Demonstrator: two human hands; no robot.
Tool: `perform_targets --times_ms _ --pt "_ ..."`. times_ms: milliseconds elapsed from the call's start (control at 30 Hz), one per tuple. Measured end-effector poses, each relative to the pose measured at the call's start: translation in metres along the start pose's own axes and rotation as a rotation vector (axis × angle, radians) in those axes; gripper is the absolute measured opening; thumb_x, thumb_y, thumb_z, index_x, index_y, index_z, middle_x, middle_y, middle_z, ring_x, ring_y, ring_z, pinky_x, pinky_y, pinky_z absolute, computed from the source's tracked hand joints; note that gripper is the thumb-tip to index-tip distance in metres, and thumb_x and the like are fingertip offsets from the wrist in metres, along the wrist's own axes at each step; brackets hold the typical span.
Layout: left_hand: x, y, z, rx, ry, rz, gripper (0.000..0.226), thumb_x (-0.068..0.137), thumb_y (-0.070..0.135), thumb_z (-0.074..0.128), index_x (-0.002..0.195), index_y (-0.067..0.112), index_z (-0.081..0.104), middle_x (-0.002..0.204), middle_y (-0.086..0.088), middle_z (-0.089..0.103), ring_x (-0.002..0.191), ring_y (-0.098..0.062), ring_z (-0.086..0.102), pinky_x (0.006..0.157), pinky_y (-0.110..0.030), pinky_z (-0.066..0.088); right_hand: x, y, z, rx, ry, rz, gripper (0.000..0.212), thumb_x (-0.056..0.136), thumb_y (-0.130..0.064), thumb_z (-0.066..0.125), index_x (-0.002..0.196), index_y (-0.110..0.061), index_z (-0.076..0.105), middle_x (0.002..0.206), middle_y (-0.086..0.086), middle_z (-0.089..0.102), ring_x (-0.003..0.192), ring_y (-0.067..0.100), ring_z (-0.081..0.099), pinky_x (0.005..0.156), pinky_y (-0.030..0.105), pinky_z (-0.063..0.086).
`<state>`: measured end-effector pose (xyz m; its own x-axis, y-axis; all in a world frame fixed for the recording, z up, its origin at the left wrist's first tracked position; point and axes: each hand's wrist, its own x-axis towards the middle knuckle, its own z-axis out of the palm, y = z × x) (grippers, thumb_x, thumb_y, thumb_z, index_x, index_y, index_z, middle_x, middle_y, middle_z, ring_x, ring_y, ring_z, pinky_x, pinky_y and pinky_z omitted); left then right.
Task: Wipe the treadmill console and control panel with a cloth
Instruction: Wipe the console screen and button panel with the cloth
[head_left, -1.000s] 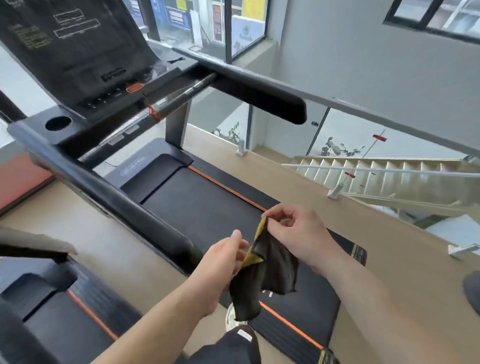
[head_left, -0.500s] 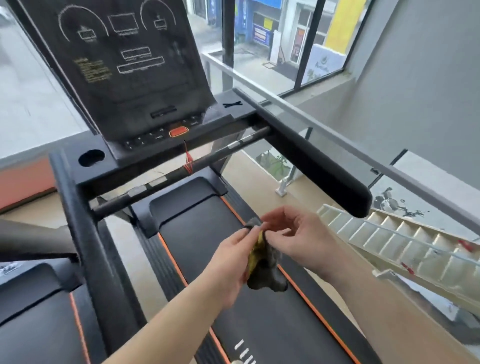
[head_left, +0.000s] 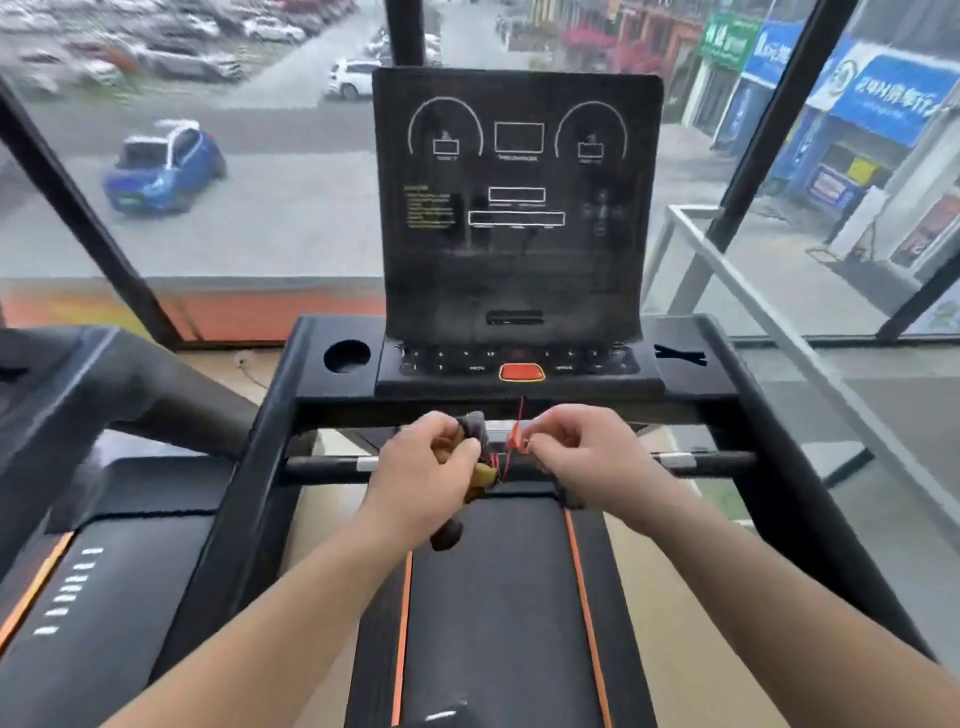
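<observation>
Left hand (head_left: 421, 467): grips bunched dark cloth (head_left: 474, 425). Right hand (head_left: 587, 457): pinches red safety cord (head_left: 517, 441). Both just below treadmill control panel (head_left: 571, 364), not touching it.

**Counting What Is Showing**

Two treadmills are standing side by side: the near treadmill (head_left: 493, 623) and the left treadmill (head_left: 130, 597). Two grips are showing, the left grip (head_left: 423, 467) and the right grip (head_left: 582, 457), along with one cloth (head_left: 474, 425). One console (head_left: 514, 234) is rising over one panel (head_left: 571, 366), which is carrying one orange button (head_left: 521, 372). One cup hole (head_left: 347, 356) is sitting beside it. One red cord (head_left: 520, 415) is hanging down. Two orange stripes (head_left: 401, 623) are running along the near treadmill. One bar (head_left: 322, 464) is crossing it. One blue car (head_left: 163, 166) is showing outside.
</observation>
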<state>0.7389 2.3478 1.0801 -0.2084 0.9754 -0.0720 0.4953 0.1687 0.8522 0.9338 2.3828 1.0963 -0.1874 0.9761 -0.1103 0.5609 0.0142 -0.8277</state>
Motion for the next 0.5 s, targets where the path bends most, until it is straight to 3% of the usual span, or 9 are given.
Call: perform_targets --times_ms 67,133,200,300,433,500 --pt "0.038 0.005 -0.012 0.0 0.077 0.013 0.009 0.093 0.035 0.068 0.087 0.029 0.063 0.082 0.011 0.073 0.083 -0.01 0.071 0.083 -0.036 0.059 0.053 -0.013 -0.005 0.012 -0.054 -0.016 0.017 0.093 -0.014 0.061 0.093 -0.021 0.076 0.082 0.004 0.078 0.069 0.019 0.071 0.065 0.03 0.058" --pt "0.08 0.012 -0.023 -0.004 0.13 0.053 0.008 0.094 0.035 0.069 0.092 0.03 0.063 0.085 0.012 0.073 0.085 -0.008 0.07 0.085 -0.039 0.06 0.106 -0.026 -0.009 -0.017 -0.061 -0.044 0.017 0.092 -0.015 0.061 0.094 -0.022 0.076 0.083 0.004 0.079 0.078 0.027 0.076 0.075 0.038 0.062" --pt "0.124 0.022 -0.032 0.019 0.182 0.096 0.009 0.095 0.035 0.069 0.097 0.03 0.062 0.088 0.013 0.07 0.086 -0.006 0.067 0.085 -0.037 0.06 0.158 -0.04 -0.014 -0.048 -0.057 -0.09 0.017 0.093 -0.017 0.06 0.098 -0.023 0.075 0.082 0.003 0.078 0.074 0.021 0.074 0.076 0.038 0.063" --pt "0.201 0.033 -0.044 0.036 0.225 0.102 0.009 0.096 0.036 0.068 0.097 0.03 0.061 0.089 0.013 0.067 0.087 -0.004 0.063 0.085 -0.036 0.056 0.236 -0.063 -0.025 -0.168 -0.035 -0.193 0.017 0.096 -0.019 0.06 0.107 -0.025 0.072 0.08 -0.006 0.073 0.063 0.009 0.066 0.064 0.026 0.055" --pt "0.289 0.052 -0.06 0.032 0.266 0.163 0.009 0.097 0.031 0.067 0.097 0.033 0.059 0.098 0.013 0.061 0.091 -0.005 0.062 0.08 -0.026 0.053 0.324 -0.096 -0.047 -0.285 0.129 -0.405 0.028 0.096 -0.019 0.062 0.123 -0.024 0.068 0.11 -0.012 0.067 0.099 0.004 0.064 0.094 0.025 0.052" --pt "0.323 0.068 -0.071 0.006 0.306 0.188 0.009 0.098 0.025 0.067 0.095 0.029 0.058 0.089 0.014 0.064 0.082 0.005 0.064 0.072 -0.014 0.051 0.357 -0.115 -0.063 -0.335 0.213 -0.494 0.031 0.096 -0.02 0.063 0.127 -0.023 0.066 0.119 -0.013 0.063 0.109 0.007 0.061 0.097 0.03 0.051"
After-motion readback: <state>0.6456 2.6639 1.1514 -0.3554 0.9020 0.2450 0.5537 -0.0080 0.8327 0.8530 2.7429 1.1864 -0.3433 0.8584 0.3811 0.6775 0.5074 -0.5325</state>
